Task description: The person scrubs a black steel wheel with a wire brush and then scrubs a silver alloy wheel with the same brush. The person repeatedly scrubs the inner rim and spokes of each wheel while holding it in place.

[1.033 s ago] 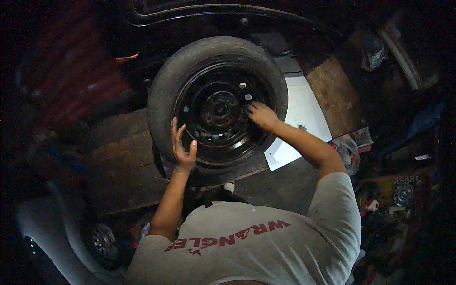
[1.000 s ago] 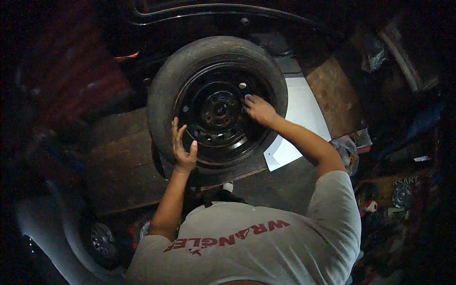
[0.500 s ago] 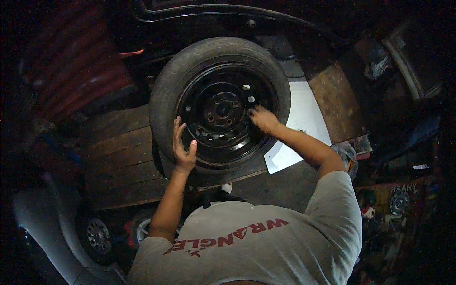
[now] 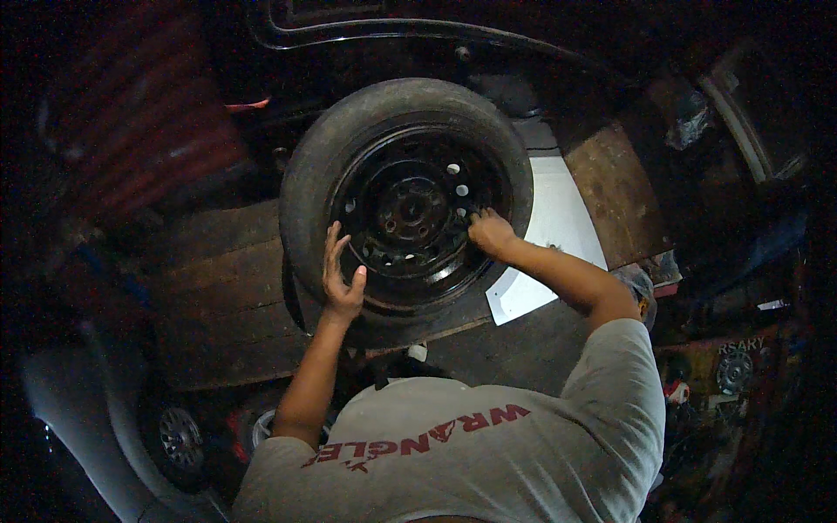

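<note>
A car wheel lies before me, its worn grey tyre [image 4: 307,174] around a black steel rim [image 4: 446,272] with round holes and a hub centre. My left hand [image 4: 343,283] is at the lower left of the wheel, fingers stretched out and thumb apart, nothing in its grasp. Whether its palm touches the tyre I cannot tell. At the right side of the rim, my right hand [image 4: 492,234] has its fingers curled inward against the black metal. Anything held in those fingers is hidden or too small to name.
Wooden planks [image 4: 235,288] extend to the left under the wheel. A white sheet [image 4: 567,209] lies at the right, beside a brown board [image 4: 615,174]. Dark red corrugated metal [image 4: 148,113] is at the far left, and a car with a silver wheel [image 4: 181,436] at lower left.
My right hand has moved slightly right and down along the rim. The left hand keeps its spread pose beside the tyre. The whole view has shifted a little.
</note>
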The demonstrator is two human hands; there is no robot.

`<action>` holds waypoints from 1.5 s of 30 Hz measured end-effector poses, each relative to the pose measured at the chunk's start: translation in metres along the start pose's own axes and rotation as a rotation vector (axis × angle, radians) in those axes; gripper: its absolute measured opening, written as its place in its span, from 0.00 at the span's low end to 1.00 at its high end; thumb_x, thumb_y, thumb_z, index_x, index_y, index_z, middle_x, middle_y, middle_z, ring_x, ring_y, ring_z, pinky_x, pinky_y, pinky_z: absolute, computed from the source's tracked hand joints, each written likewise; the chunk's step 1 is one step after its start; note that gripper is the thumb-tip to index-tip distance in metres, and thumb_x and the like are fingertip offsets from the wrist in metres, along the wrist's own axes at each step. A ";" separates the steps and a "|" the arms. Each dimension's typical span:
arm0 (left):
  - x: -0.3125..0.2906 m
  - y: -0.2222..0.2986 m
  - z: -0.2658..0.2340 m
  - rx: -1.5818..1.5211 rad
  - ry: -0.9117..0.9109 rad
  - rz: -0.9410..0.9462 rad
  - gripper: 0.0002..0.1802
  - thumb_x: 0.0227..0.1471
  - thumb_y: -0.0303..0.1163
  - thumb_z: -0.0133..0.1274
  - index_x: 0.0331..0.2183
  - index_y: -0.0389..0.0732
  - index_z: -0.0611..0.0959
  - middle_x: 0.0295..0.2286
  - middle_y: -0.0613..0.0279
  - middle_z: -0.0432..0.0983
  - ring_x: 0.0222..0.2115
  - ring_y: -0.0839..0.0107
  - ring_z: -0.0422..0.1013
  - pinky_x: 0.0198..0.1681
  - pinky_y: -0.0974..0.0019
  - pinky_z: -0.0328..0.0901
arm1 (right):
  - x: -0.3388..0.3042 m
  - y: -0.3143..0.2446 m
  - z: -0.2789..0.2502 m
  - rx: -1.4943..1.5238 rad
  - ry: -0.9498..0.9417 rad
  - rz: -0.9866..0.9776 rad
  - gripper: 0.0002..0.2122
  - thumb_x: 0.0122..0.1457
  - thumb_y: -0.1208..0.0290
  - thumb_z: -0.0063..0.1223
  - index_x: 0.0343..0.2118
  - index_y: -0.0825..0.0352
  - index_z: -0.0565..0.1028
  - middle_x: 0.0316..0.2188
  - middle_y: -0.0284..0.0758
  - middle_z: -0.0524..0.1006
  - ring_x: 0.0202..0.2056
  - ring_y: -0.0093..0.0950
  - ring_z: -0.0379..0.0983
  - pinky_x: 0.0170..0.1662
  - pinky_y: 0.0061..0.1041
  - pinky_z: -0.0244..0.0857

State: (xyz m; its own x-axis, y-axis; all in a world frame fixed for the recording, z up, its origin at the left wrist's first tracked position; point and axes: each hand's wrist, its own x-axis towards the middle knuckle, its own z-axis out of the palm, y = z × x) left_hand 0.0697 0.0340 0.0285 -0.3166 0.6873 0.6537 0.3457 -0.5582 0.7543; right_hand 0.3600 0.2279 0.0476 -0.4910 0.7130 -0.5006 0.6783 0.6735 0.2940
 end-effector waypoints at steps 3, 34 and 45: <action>0.001 0.001 0.007 -0.008 -0.023 -0.022 0.29 0.50 0.30 0.51 0.55 0.35 0.68 0.60 0.42 0.55 0.63 0.46 0.50 0.65 0.48 0.44 | 0.012 0.025 -0.008 -0.108 0.748 -0.140 0.13 0.56 0.67 0.47 0.36 0.70 0.79 0.53 0.46 0.70 0.57 0.45 0.63 0.62 0.40 0.55; 0.003 -0.002 -0.012 0.087 -0.107 -0.019 0.27 0.50 0.30 0.50 0.53 0.35 0.70 0.61 0.44 0.54 0.64 0.47 0.47 0.66 0.49 0.41 | -0.006 -0.045 0.058 0.058 0.420 0.097 0.11 0.53 0.71 0.48 0.35 0.70 0.78 0.43 0.47 0.74 0.47 0.46 0.69 0.49 0.42 0.67; 0.002 -0.001 -0.014 0.112 -0.151 -0.060 0.28 0.51 0.32 0.50 0.54 0.36 0.69 0.62 0.45 0.53 0.64 0.47 0.46 0.66 0.48 0.40 | -0.006 -0.052 0.019 0.423 0.590 0.301 0.16 0.45 0.72 0.57 0.40 0.68 0.77 0.44 0.46 0.74 0.47 0.45 0.69 0.47 0.45 0.66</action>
State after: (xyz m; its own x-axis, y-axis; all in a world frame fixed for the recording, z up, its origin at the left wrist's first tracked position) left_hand 0.0567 0.0297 0.0297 -0.2062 0.7844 0.5850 0.4288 -0.4649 0.7746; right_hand 0.3376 0.1850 0.0197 -0.3817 0.9187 0.1013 0.9207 0.3876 -0.0458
